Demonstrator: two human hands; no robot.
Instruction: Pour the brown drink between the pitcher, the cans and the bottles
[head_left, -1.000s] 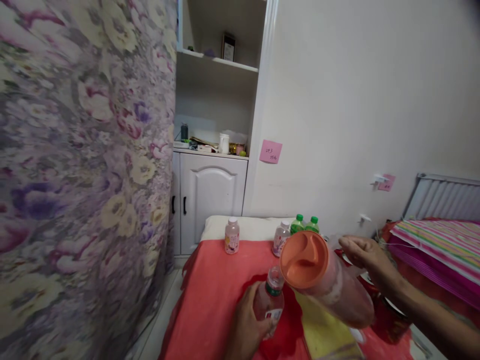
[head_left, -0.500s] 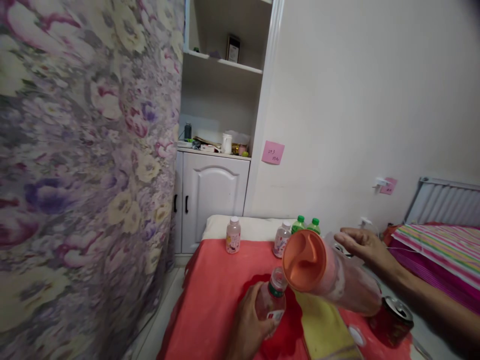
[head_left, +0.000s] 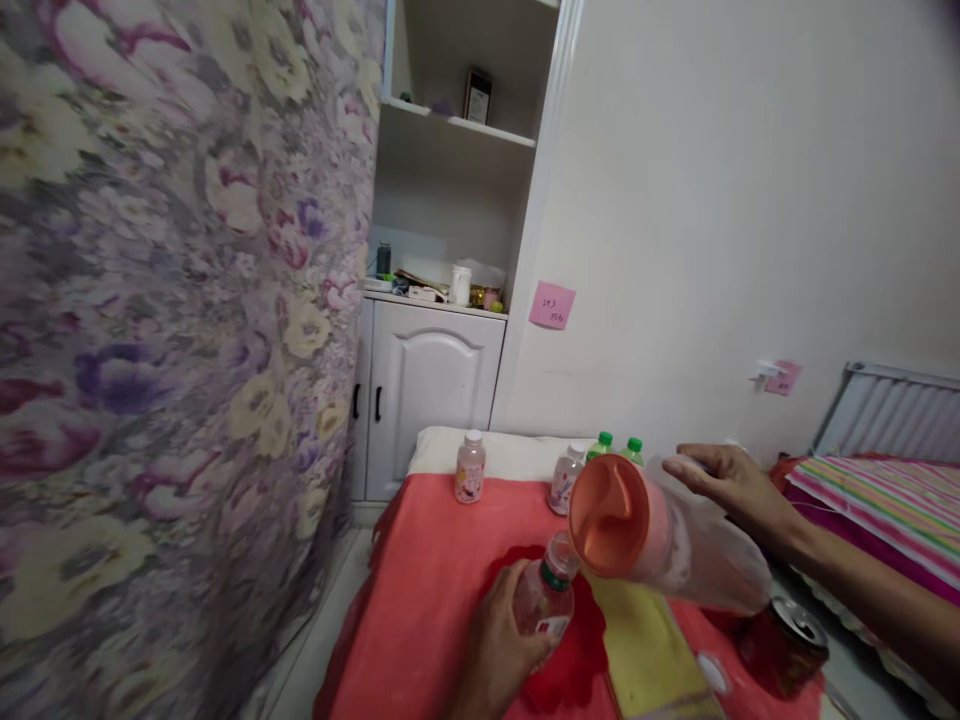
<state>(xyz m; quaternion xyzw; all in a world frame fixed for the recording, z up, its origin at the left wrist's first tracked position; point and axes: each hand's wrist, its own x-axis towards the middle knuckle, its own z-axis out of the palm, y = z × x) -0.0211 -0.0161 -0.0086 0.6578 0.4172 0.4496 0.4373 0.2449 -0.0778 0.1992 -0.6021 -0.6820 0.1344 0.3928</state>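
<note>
My left hand (head_left: 504,635) is wrapped round a small clear bottle (head_left: 543,598) with a green neck ring, a red-and-white label and no cap. Tipped over on its side in the air, a clear pitcher (head_left: 709,555) with an orange lid (head_left: 611,515) has its mouth at the bottle's neck. My right hand (head_left: 724,485) is closed at the pitcher's upper side; its handle is mostly hidden. Pinkish foam clings inside the pitcher. Beneath the bottle lies a red scalloped tray (head_left: 589,665). Whether liquid is flowing, I cannot tell.
Two white-capped bottles, one at the left (head_left: 470,468) and one further right (head_left: 566,480), stand on the red-covered table (head_left: 420,590). Green-capped bottles (head_left: 634,452) are behind the pitcher. A dark red can (head_left: 787,645) and a yellow cloth (head_left: 656,650) lie nearer. A floral curtain (head_left: 180,360) hangs left.
The view has shifted slightly, so the room appears a little further right. Pitcher and bottle keep nearly the same pose, with the lid still at the bottle's neck.
</note>
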